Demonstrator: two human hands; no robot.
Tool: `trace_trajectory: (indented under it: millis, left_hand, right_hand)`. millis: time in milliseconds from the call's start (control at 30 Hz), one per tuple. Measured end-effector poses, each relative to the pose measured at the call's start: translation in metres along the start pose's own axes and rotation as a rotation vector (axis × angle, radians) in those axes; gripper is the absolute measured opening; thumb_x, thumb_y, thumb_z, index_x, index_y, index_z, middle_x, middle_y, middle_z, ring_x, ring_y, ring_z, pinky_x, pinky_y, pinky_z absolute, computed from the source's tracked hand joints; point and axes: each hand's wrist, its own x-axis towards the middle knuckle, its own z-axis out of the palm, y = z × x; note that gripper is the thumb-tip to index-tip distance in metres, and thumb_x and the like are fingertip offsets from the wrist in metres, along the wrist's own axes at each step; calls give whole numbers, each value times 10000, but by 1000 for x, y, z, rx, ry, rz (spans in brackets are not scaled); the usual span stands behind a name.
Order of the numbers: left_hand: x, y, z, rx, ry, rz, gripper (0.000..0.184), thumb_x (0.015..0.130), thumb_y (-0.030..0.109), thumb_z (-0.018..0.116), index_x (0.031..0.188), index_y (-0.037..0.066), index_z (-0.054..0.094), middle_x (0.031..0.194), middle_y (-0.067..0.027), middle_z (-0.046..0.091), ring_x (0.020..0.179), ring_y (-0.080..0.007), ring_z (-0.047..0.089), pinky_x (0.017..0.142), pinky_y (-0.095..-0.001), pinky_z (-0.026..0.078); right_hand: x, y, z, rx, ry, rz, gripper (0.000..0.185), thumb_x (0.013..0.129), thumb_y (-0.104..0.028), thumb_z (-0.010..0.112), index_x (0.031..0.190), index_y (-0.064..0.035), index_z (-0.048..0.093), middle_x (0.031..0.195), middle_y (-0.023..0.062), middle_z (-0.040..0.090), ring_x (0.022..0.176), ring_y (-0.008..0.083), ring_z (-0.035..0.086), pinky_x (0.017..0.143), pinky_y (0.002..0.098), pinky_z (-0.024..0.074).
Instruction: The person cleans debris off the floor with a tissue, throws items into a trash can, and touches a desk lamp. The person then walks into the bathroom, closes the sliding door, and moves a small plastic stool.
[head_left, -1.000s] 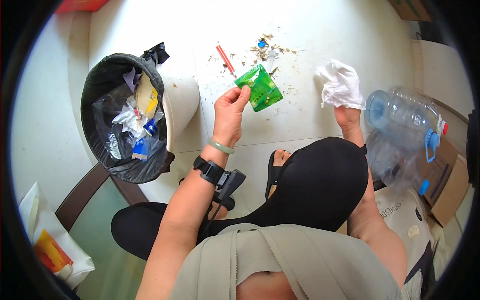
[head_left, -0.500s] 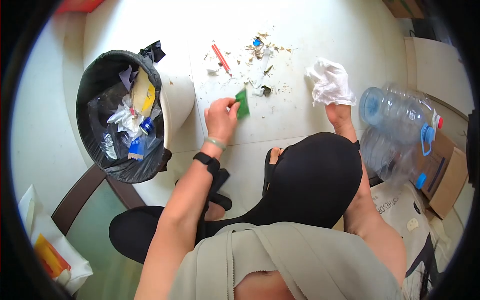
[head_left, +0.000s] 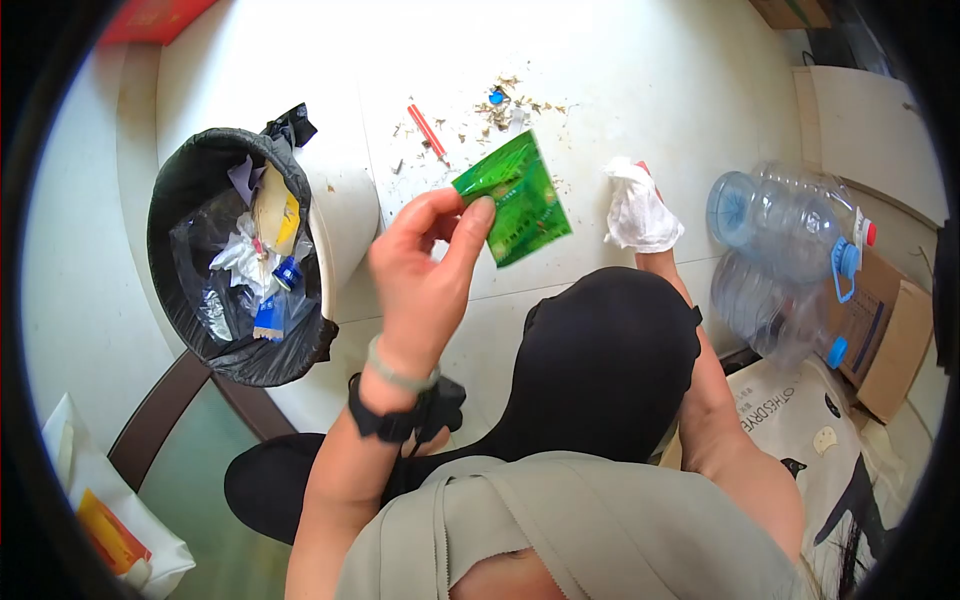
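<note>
My left hand pinches a shiny green sachet between thumb and fingers, raised above the floor. A white crumpled cloth is in my right hand; it covers nearly all the fingers. Past the sachet, a scatter of brown dry scraps lies on the pale floor, with a small blue piece among them. A red-and-white strip lies just left of the scraps. The sachet hides part of the floor behind it.
To the left stands a bin with a black liner, holding wrappers and crumpled tissue. Large clear plastic bottles lie at right, near a cardboard box and a printed cloth bag. A chair is at lower left.
My left hand has lifted the green sachet off the floor area and nearer to me, turning its face into view. My right hand with the cloth has shifted slightly left and down.
</note>
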Motion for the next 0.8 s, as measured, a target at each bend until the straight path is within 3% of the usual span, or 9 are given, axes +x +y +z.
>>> trace_trajectory:
  millis: [100, 167, 233, 300, 367, 667, 700, 733, 800]
  left_hand:
    - [-12, 73, -30, 265, 140, 413, 110, 787, -42, 655, 885, -26, 607, 820, -80, 610, 686, -116, 551, 633, -212, 436]
    - [-19, 100, -55, 333, 406, 397, 90, 847, 10, 618, 937, 1, 625, 820, -33, 623, 763, -90, 581, 689, -189, 444]
    - [-19, 107, -97, 564, 376, 386, 145, 834, 20, 636, 975, -8, 626, 796, -22, 609, 719, -79, 541, 699, -183, 427]
    - [-19, 110, -131, 889, 147, 88, 298, 800, 48, 681, 1088, 10, 616, 855, -20, 601, 683, -74, 492, 673, -178, 419]
    - [-21, 97, -130, 909, 144, -2, 483, 724, 59, 742, 1183, 97, 599, 988, -31, 588, 716, -80, 477, 624, -195, 416]
    - [-32, 79, -136, 718, 164, 42, 257, 840, 75, 650, 1083, -4, 622, 949, -44, 628, 780, -69, 559, 719, -186, 442]
    - [-33, 80, -142, 741, 166, 18, 264, 862, 85, 625, 1109, -7, 608, 967, -43, 630, 821, -70, 557, 741, -188, 432]
    - [-34, 78, -146, 762, 169, -6, 272, 884, 95, 601, 1135, -9, 595, 985, -42, 632, 861, -71, 555, 763, -190, 423]
    - [-34, 75, -145, 790, 189, 23, 263, 886, 99, 600, 1125, -9, 600, 987, -39, 631, 859, -70, 553, 760, -188, 422]
  right_hand:
    - [-14, 22, -13, 184, -42, 151, 446, 901, -148, 520, 1324, -67, 403, 1263, 69, 465, 948, 140, 516, 772, 251, 443]
    - [-20, 20, -14, 186, -21, 159, 469, 899, -162, 512, 1334, -55, 374, 1287, 88, 424, 996, 165, 473, 808, 273, 411]
    - [-23, 19, -15, 164, 5, 155, 493, 896, -176, 504, 1344, -44, 345, 1312, 107, 384, 1043, 191, 431, 845, 295, 379]
    - [-31, 19, -17, 110, 67, 130, 519, 894, -189, 495, 1354, -33, 316, 1336, 126, 343, 1091, 216, 388, 881, 318, 348]
    - [-41, 18, -19, -14, 154, 86, 545, 891, -203, 487, 1365, -21, 287, 1360, 145, 303, 1139, 241, 345, 917, 340, 316]
    - [-79, 76, 52, -1324, 345, 24, 674, 880, -265, 450, 1410, 30, 156, 1470, 229, 121, 1354, 356, 153, 1080, 440, 172]
    - [-75, 70, 69, -1397, 325, 30, 689, 879, -272, 446, 1415, 36, 141, 1482, 239, 101, 1377, 369, 132, 1098, 451, 156]
    - [-64, 62, 80, -1290, 269, 117, 771, 868, -332, 394, 1404, 80, 23, 1479, 274, -26, 1377, 399, -91, 1099, 499, -20]
    - [-43, 53, 98, -1337, 239, 48, 754, 876, -326, 397, 1392, 102, 53, 1460, 312, -5, 1376, 418, -35, 1103, 495, 23]
